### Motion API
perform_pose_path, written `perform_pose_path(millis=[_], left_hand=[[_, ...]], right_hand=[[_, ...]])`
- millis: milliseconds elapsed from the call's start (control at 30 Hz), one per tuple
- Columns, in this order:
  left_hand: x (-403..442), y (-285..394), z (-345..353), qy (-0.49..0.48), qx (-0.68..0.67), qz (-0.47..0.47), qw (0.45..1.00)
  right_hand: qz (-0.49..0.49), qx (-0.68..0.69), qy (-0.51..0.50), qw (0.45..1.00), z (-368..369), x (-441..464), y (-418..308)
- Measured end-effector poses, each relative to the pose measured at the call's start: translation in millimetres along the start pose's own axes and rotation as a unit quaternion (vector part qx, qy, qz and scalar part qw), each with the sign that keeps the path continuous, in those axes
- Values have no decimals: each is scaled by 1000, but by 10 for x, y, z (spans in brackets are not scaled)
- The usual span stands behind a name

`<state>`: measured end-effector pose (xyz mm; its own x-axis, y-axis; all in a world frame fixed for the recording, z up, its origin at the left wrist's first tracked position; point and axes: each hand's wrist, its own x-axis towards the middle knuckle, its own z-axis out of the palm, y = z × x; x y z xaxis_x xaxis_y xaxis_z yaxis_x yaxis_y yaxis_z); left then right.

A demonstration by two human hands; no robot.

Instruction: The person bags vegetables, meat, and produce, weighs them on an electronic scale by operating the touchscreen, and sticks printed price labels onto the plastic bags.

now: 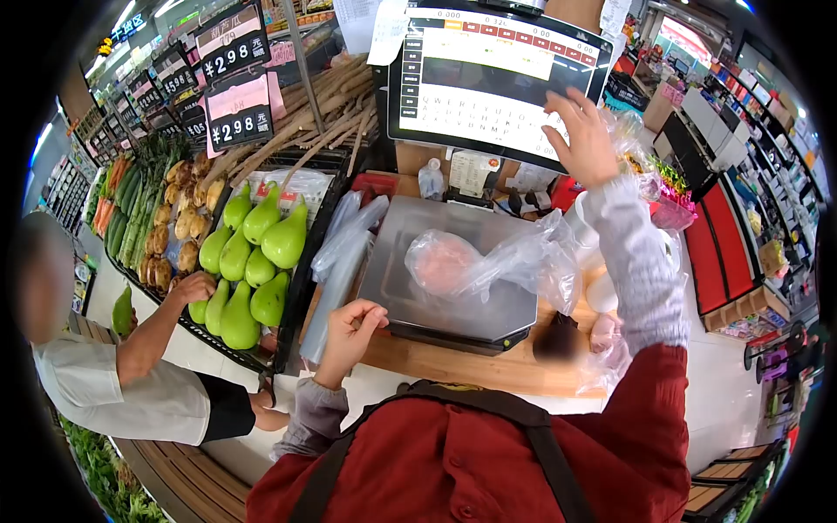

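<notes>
My right hand (582, 135) is raised over the lit touchscreen (497, 83), fingers apart and holding nothing. The screen shows a letter keyboard; whether a fingertip touches it I cannot tell. On the metal plate of the scale (392, 261) below lies a knotted clear plastic bag (514, 270) with something round and pinkish (443, 264) inside. My left hand (350, 336) hovers by the scale's left front corner, its fingers curled in with nothing visible in them. Beside it is a roll of clear plastic bags (330, 301).
Left of the counter (410, 353) stands a crate of green gourds (261, 231), with a person (131, 366) reaching into it. A dark round item (556, 338) and bagged goods (604, 336) lie right of the scale. Price signs (240, 118) hang at upper left.
</notes>
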<state>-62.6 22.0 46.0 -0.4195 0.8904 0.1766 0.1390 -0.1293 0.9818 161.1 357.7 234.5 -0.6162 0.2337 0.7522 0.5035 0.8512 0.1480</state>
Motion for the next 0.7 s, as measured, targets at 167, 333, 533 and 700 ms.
perform_pose_path(millis=[167,333,533,700], left_hand=[[-41,124,72,2,12,19,1000],[-16,70,67,-2,17,23,1000],[277,-73,35,-3,77,14,997],[704,-179,148,-8,139,77,987]], right_hand=[[3,-184,-21,983,328,429,153],[-11,-101,33,994,274,246,168],[201,166,-65,963,-30,-914,134],[375,327,-164,852,-243,-2276,-310]])
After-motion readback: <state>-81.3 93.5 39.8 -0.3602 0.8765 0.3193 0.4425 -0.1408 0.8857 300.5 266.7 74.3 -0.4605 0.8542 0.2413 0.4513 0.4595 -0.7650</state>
